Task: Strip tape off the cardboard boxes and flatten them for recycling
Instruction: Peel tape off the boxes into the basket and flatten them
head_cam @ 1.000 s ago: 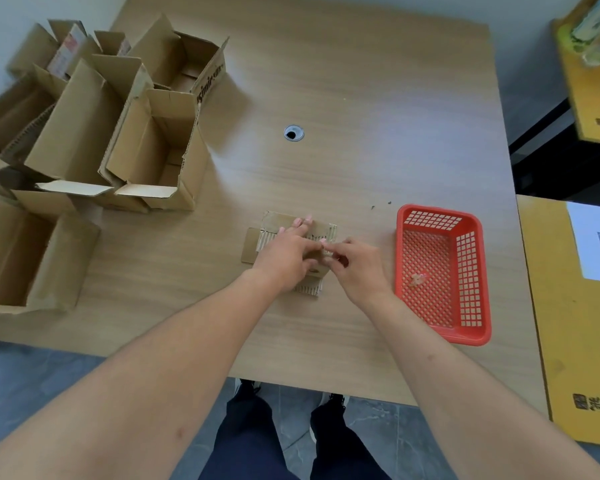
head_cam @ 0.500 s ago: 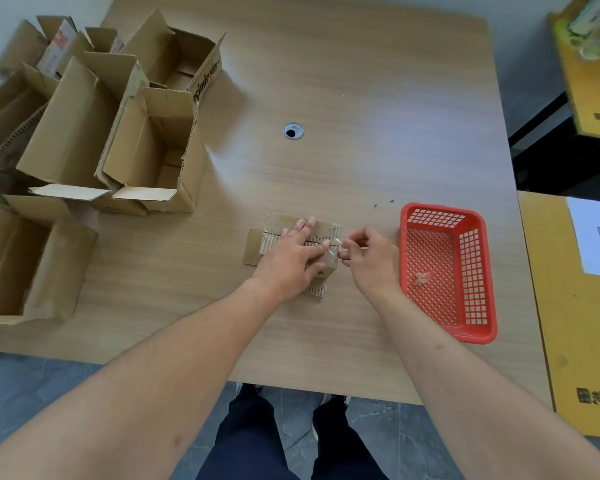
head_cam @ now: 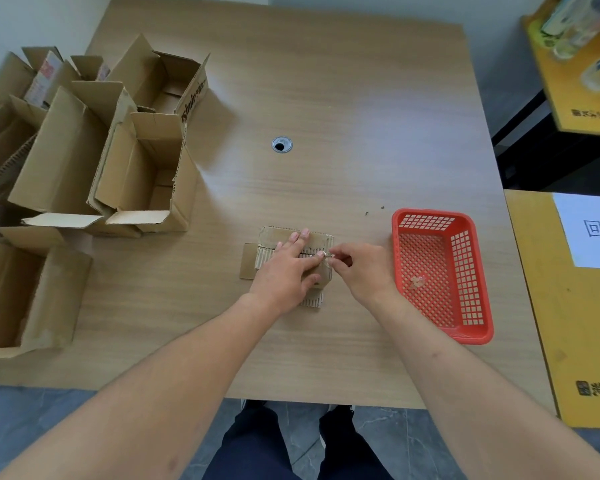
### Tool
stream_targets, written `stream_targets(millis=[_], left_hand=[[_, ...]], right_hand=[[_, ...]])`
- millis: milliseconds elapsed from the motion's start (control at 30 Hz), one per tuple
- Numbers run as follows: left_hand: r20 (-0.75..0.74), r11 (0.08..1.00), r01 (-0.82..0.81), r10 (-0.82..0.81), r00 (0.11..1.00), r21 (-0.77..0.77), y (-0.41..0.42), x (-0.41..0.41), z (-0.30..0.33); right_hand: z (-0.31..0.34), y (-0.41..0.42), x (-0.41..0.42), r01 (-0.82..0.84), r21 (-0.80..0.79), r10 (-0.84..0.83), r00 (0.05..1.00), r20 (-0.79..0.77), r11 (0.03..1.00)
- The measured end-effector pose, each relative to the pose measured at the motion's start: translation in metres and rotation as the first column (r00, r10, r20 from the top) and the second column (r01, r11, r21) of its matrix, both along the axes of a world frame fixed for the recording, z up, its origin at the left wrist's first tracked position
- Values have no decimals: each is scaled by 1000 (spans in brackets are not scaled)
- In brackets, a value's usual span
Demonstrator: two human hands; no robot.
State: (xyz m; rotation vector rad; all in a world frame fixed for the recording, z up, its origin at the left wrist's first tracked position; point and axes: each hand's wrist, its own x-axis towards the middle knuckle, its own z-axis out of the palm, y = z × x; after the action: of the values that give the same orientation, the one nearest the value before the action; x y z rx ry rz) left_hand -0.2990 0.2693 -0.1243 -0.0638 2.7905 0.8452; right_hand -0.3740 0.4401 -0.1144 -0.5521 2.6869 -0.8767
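Flattened brown cardboard piece (head_cam: 293,242) lies mid-table (head_cam: 326,98); red plastic mesh basket (head_cam: 478,327) right of it, open cardboard boxes (head_cam: 142,174) far left.

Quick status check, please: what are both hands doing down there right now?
Left hand flat, pressing the small cardboard piece. Right hand pinching tape at its right edge. Red basket alongside; nothing in the way.

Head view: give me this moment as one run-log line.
step: tape strip | left hand: presses small flattened box on table | right hand: pinches tape end at box's right edge | red basket: one tape scrap
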Motion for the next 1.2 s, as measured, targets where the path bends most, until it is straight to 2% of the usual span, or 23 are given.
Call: stream_targets(millis=[67, 267, 367, 433, 567, 667, 767, 1000, 1033, 1133, 1200], left_hand=[[-25, 1000, 1, -1, 1000, 7, 0, 1, -3], [-41, 1000, 8, -8, 999, 15, 0, 1, -5], [-35, 999, 29, -28, 999, 17, -4, -1, -3], [-35, 999, 35, -34, 999, 23, -7, -2, -3], [-27, 999, 17, -16, 1000, 37, -7, -1, -2], [-3, 999, 12, -12, 1000, 50, -8, -4, 0], [6, 995, -13, 13, 1000, 95, -12, -12, 3], [-27, 996, -30, 33, 999, 89, -10, -17, -4], [-41, 995, -28, 31, 999, 91, -9, -16, -5], [-68, 992, -17, 25, 997, 123, -9, -16, -6], [-65, 991, -8, 17, 998, 136, -11, -17, -6]], right_hand=[[-1, 1, 1, -41, -1, 41, 999, -11, 999], [2, -6, -2, -13, 42, 13, 1000, -8, 999], [4, -2, -14, 197, -45, -198, 980, -24, 979], [3, 2, -22, 257, -89, -261, 964, -41, 962], [2, -2, -19, 107, -88, -113, 991, -67, 990], [0, -4, -13, 24, -80, -25, 1000, -14, 997], [-1, -1, -13, 30, -90, -24, 997, 67, 995], [-6, 1, -10, 65, -140, -67, 998, -3, 988], [-5, 0, -10, 99, -154, -100, 995, 4, 983], [-2, 1, -14, 336, -199, -316, 941, 124, 921], [-7, -2, -17, 409, -220, -370, 908, 197, 886]])
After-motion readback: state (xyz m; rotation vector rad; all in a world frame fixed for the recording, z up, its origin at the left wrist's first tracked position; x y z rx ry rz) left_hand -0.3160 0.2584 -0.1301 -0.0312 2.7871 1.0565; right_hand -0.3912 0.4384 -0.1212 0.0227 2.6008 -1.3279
